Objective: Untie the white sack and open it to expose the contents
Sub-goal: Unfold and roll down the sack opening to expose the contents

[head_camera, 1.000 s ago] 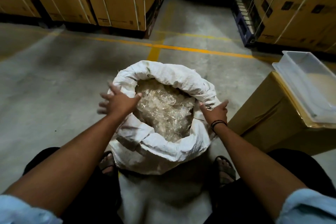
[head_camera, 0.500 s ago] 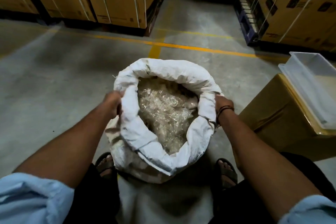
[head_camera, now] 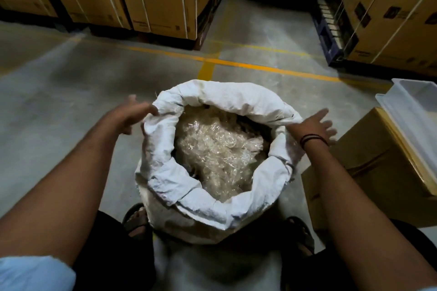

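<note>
The white sack (head_camera: 212, 196) stands on the floor at centre frame, mouth rolled down, clear crinkly plastic pieces (head_camera: 217, 149) exposed. Its woven cloth looks soft and limp, the fill probably light; the rolled rim is the likely place to take hold. The left hand (head_camera: 132, 118), left of centre, has fingertips at the rim, its grip loose. The right hand (head_camera: 314, 125) lies splayed beside the rim, holding nothing
</note>
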The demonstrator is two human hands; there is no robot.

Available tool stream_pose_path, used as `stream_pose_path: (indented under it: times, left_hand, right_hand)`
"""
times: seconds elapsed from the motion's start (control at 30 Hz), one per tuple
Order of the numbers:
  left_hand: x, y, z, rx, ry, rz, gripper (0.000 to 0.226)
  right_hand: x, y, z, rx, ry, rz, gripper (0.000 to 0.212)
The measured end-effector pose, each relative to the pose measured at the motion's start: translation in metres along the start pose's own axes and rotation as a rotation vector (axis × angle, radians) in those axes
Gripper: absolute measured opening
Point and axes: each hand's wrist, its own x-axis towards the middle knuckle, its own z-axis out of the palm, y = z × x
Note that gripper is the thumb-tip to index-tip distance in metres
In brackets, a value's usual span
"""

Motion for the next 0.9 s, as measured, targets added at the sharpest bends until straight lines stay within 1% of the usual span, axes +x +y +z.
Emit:
stream_pose_path:
  times: [0.03,0.07,0.1,0.17,0.2,0.27,0.3,0.33,0.4,0.43,0.53,0.63,0.73,0.8,0.83,0.9]
  left_hand:
    - [0.002,0.0,0.002,0.035,0.102,0.088,0.103]
    - [0.001,0.001,0.005,0.051,0.178,0.175,0.107]
    - [0.0,0.003,0.009,0.054,0.229,0.253,0.105]
    - [0.003,0.005,0.018,0.08,0.29,0.39,0.101]
    - [0.004,0.007,0.024,0.109,0.313,0.442,0.098]
    - [0.009,0.006,0.035,0.188,0.337,0.554,0.087]
    - [0.012,0.004,0.041,0.254,0.353,0.625,0.08]
    - [0.013,0.002,0.047,0.348,0.376,0.701,0.073]
    - [0.019,-0.004,0.058,0.531,0.422,0.832,0.067]
    - [0.026,-0.006,0.062,0.575,0.432,0.867,0.065]
    - [0.047,-0.005,0.067,0.557,0.42,0.843,0.061]
    - [0.067,0.003,0.068,0.513,0.417,0.804,0.058]
    - [0.077,0.012,0.07,0.513,0.444,0.758,0.057]
    - [0.085,0.023,0.076,0.539,0.426,0.691,0.055]
    - [0.09,0.027,0.078,0.512,0.389,0.649,0.053]
    - [0.095,0.038,0.076,0.298,0.274,0.537,0.047]
  right_hand:
    - [-0.006,-0.006,0.005,-0.106,0.093,-0.141,0.109]
    - [-0.011,-0.013,0.012,-0.124,0.146,-0.275,0.106]
    - [-0.019,-0.021,0.019,-0.093,0.156,-0.382,0.105]
    - [-0.029,-0.038,0.036,-0.071,0.115,-0.58,0.107]
    - [-0.034,-0.044,0.044,-0.13,0.102,-0.689,0.108]
    - [-0.031,-0.047,0.058,-0.318,0.151,-0.924,0.107]
    - [-0.024,-0.047,0.063,-0.391,0.183,-1.0,0.107]
    - [-0.016,-0.047,0.065,-0.439,0.204,-1.035,0.107]
    - [0.002,-0.049,0.068,-0.483,0.198,-1.041,0.106]
    - [0.011,-0.051,0.07,-0.481,0.199,-1.051,0.103]
    - [0.036,-0.059,0.077,-0.428,0.219,-1.09,0.088]
    - [0.052,-0.075,0.089,-0.357,0.212,-1.056,0.077]
    - [0.06,-0.087,0.093,-0.311,0.174,-0.908,0.064]
    - [0.065,-0.094,0.098,-0.227,0.094,-0.763,0.058]
    - [0.071,-0.098,0.101,-0.154,0.037,-0.694,0.055]
    - [0.085,-0.111,0.1,0.093,-0.081,-0.553,0.046]
